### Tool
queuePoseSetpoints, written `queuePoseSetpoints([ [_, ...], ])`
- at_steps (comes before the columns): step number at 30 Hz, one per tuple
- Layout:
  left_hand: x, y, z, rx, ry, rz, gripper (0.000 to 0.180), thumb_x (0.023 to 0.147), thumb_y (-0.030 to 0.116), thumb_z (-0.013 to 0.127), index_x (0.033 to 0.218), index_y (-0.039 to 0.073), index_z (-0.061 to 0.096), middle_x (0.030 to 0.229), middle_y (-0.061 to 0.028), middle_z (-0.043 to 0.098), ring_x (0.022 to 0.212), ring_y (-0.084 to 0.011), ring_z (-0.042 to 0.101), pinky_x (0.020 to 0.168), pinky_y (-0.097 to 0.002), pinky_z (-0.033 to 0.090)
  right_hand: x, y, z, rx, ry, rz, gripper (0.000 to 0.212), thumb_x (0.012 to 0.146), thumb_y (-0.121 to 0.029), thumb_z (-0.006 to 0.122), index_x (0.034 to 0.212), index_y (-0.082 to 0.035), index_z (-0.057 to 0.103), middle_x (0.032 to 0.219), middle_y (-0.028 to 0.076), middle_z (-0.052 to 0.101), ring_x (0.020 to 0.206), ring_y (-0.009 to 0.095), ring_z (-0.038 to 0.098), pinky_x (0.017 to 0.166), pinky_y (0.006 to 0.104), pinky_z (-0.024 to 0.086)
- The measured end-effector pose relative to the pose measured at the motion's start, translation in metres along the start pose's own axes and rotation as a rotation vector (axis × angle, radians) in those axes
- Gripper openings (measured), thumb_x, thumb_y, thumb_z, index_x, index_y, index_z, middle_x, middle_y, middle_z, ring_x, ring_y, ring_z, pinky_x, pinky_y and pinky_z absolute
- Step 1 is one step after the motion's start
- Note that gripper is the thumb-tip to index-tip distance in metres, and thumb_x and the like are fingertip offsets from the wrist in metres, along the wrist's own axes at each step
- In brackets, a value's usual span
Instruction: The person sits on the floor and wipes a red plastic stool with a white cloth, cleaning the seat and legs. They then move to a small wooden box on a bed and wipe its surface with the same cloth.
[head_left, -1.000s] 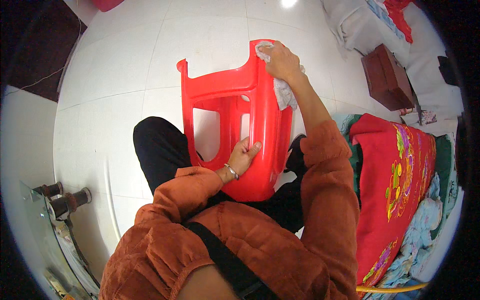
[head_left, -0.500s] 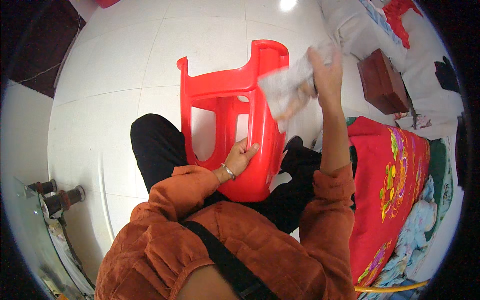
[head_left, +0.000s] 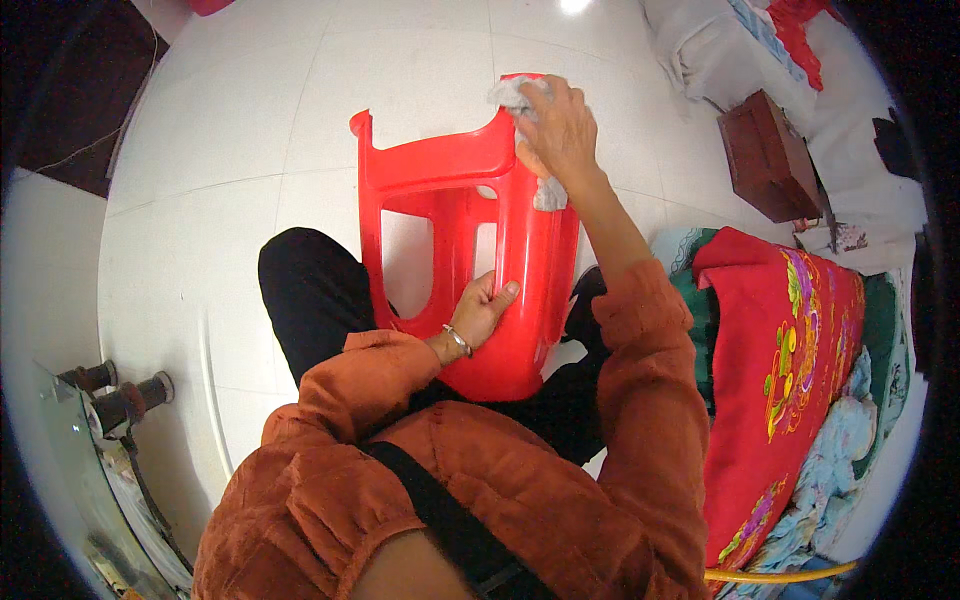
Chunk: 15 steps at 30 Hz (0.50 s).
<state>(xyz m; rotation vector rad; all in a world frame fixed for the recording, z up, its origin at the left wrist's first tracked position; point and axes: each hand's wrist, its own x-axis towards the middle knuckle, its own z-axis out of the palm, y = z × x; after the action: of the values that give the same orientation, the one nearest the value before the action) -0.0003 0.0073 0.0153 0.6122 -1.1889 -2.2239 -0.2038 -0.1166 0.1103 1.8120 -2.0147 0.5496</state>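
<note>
Red plastic stool tipped between person's black-trousered legs, seat end near lap, stool legs pointing away over pale tiled floor. 2 bare hands on it. Left hand, silver bracelet at wrist: grip pinching stool's side edge, thumb on outer face, fingertips hidden. Right hand: grip curled over crumpled pale cloth, holding it against far end of right-hand stool leg. At right, red floral fabric; beyond it, brown box on floor.
</note>
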Motion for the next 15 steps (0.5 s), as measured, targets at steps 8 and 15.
queuePoseSetpoints([
  [8, 0.0, 0.002, -0.006, 0.126, 0.025, -0.01, 0.026, 0.095, 0.021, 0.051, 0.106, -0.001, 0.057, 0.09, -0.0021, 0.063, 0.076, -0.0083, 0.057, 0.07, -0.0268, 0.048, 0.015, -0.019, -0.007, 0.095, -0.214, 0.439, 0.034, 0.074, -0.023, 0.064, 0.107, -0.012, 0.061, 0.107, 0.017, 0.056, 0.092, 0.038, 0.059, 0.078, 0.0447, 0.048],
  [15, 0.001, -0.012, -0.015, 0.283, 0.017, 0.04, 0.023, 0.094, 0.02, 0.051, 0.103, -0.001, 0.057, 0.087, -0.0011, 0.063, 0.073, -0.0075, 0.056, 0.068, -0.0257, 0.048, -0.042, -0.001, -0.07, 0.558, -0.737, 0.143, 0.037, 0.069, -0.02, 0.069, 0.102, -0.003, 0.062, 0.09, 0.018, 0.065, 0.081, 0.032, 0.063, 0.075, 0.0391, 0.05],
])
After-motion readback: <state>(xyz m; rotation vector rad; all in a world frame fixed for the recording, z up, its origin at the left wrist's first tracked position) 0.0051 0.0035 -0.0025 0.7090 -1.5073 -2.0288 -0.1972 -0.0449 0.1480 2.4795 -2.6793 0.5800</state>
